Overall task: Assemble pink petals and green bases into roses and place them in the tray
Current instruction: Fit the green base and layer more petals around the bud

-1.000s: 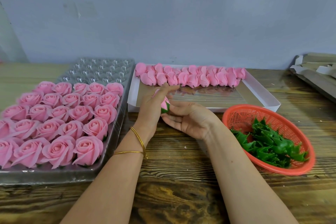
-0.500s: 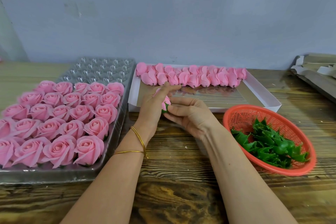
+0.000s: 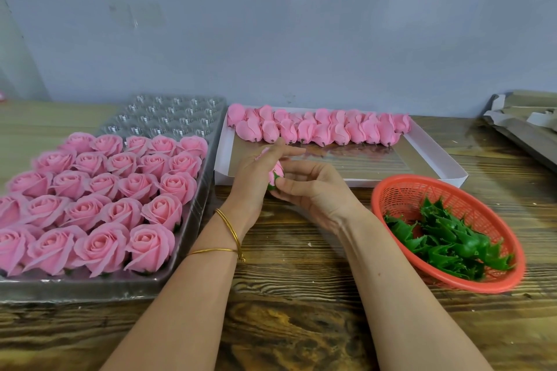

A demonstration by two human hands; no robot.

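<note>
Both hands meet over the table's middle around one pink rose bud with a green base showing at its bottom. My left hand cups the bud from the left, index finger stretched out above it. My right hand pinches its lower part from the right. The clear plastic tray on the left holds several finished pink roses, with bare cells at its far end. A white box behind the hands carries a row of pink petal buds. Green bases lie in a red basket at right.
Everything sits on a wooden table against a grey wall. Folded cardboard pieces lie at the far right edge. Two gold bangles circle my left wrist.
My right hand's fingers curled in closer round the bud's base and the bud shifted slightly between the hands. Tray, box and basket stayed put.
</note>
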